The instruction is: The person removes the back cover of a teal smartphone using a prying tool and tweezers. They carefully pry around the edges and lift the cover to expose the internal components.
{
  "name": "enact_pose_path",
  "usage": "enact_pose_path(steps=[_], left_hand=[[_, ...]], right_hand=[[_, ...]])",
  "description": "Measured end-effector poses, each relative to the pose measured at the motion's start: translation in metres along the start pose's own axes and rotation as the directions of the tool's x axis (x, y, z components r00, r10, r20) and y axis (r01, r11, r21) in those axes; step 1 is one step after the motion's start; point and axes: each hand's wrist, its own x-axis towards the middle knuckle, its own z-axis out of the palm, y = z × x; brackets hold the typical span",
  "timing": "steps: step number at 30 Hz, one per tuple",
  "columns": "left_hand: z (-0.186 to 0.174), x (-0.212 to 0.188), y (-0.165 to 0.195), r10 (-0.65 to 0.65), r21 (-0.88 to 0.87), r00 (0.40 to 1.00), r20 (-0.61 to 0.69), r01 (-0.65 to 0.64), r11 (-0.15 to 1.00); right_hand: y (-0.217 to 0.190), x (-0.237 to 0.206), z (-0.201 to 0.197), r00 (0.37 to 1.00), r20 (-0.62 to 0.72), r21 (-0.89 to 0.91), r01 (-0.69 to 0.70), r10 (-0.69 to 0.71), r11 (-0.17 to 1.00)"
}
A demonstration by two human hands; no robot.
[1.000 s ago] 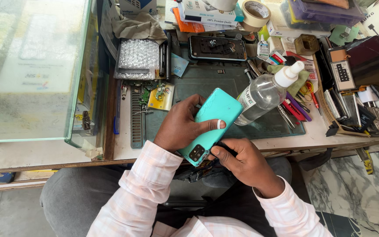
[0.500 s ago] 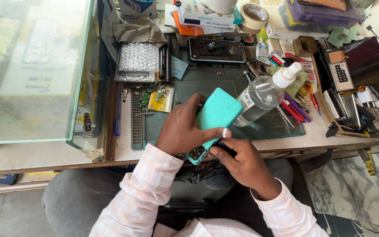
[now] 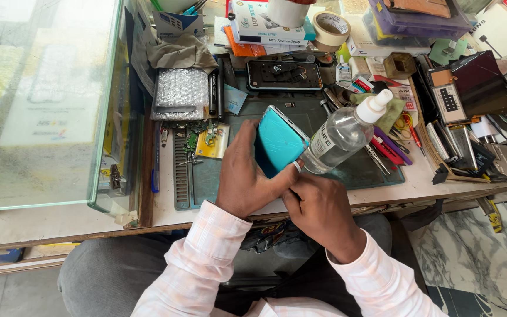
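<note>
The scene is lit brightly and evenly by soft daylight, and only faint shadows are cast beneath the hands. Pale glare is spread across the glass case (image 3: 42, 100) at the bench's left edge, so its contents are washed out. A small highlight is seen on the clear spray bottle (image 3: 341, 135). Focus is sharp at the centre; lines are bent slightly outward toward the corners.

The phone (image 3: 281, 141) wore a smooth, slightly glossy teal plastic back. The spray bottle (image 3: 342, 134) was clear shiny plastic with a matt white cap. Bubble wrap (image 3: 181, 89) looked crinkled and glossy; the work mat (image 3: 324, 111) matt rubber; the counter top (image 3: 42, 88) polished glass.
</note>
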Motion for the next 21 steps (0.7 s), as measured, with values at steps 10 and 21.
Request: enact_pose_path(steps=[10, 21], left_hand=[[-0.022, 0.003, 0.000, 0.033, -0.043, 0.998, 0.062, -0.030, 0.999], [-0.020, 0.004, 0.001, 0.044, 0.032, 0.998, 0.053, -0.046, 0.998]], right_hand=[[-0.005, 0.011, -0.010, 0.993, 0.096, -0.024, 0.069, -0.066, 0.997], [-0.012, 0.003, -0.005, 0.993, 0.112, 0.040, -0.024, 0.020, 0.999]])
